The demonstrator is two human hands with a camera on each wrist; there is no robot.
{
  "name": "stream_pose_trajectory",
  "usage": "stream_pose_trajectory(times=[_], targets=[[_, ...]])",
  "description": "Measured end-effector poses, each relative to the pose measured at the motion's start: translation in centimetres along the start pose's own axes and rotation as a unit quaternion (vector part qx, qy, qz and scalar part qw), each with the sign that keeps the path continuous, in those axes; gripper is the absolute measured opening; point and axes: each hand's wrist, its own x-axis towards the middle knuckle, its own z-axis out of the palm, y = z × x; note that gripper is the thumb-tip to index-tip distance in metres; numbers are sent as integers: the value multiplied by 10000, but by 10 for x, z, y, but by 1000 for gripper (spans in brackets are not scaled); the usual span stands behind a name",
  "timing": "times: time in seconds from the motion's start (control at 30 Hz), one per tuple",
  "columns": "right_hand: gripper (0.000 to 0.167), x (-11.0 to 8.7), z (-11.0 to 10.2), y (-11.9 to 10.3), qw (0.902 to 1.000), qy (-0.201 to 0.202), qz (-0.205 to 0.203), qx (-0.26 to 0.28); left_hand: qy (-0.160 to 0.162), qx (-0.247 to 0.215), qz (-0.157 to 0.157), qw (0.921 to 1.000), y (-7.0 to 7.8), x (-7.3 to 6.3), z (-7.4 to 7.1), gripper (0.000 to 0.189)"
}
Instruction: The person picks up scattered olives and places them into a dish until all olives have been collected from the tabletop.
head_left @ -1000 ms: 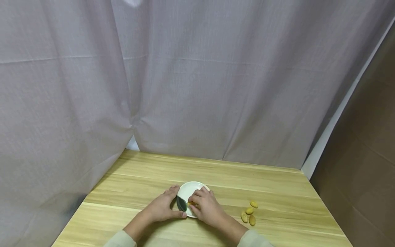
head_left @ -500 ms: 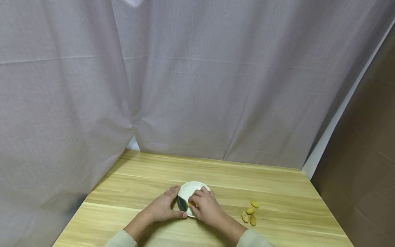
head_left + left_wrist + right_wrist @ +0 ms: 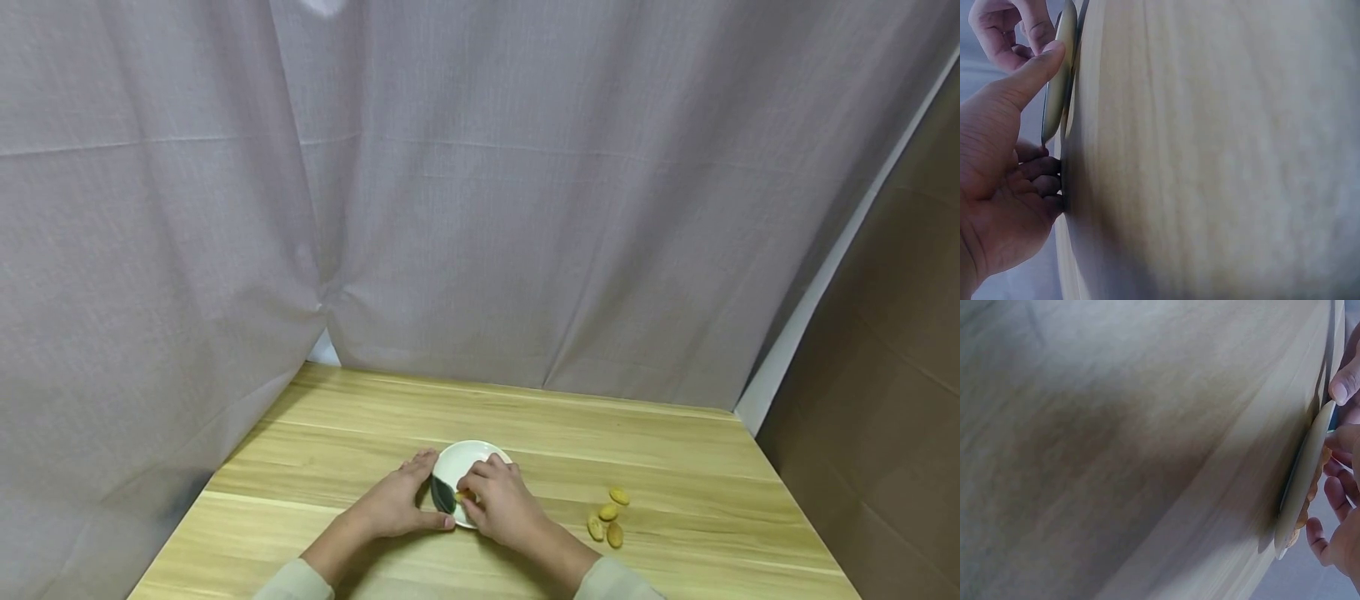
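A small round white plate [image 3: 461,457] with a dark green leaf-shaped part [image 3: 442,495] lies on the wooden table. My left hand [image 3: 392,503] holds its left side, thumb at the near rim and fingertips at the far side. Over the plate, my right hand [image 3: 507,503] pinches a yellow-orange piece [image 3: 462,496] beside the green part, mostly hidden by the fingers. Seen edge-on in the right wrist view, several orange-brown rounded pieces [image 3: 1312,491] show along the plate's upper side; the right hand hides them in the head view.
Several yellow oval pieces [image 3: 608,512] lie loose on the table [image 3: 360,417] to the right of my right hand. Grey cloth [image 3: 480,208] hangs behind and to the left, and a brown panel [image 3: 870,375] stands on the right.
The head view has shifted very slightly. Both hands keep their places at the plate, and the loose pieces stay where they were on the table.
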Motion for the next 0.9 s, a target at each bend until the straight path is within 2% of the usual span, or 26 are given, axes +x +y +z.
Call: stream_pose_trajectory(times=[0.6, 0.77, 0.9], targets=[[15, -7, -6, -2, 9997, 224, 34, 44, 29, 40, 5, 10000, 2, 0, 0, 128], [17, -13, -14, 2, 9988, 398, 60, 279, 11, 15, -17, 10000, 3, 0, 0, 126], [17, -18, -20, 9, 9978, 601, 52, 271, 0, -11, -24, 10000, 2, 0, 0, 126]])
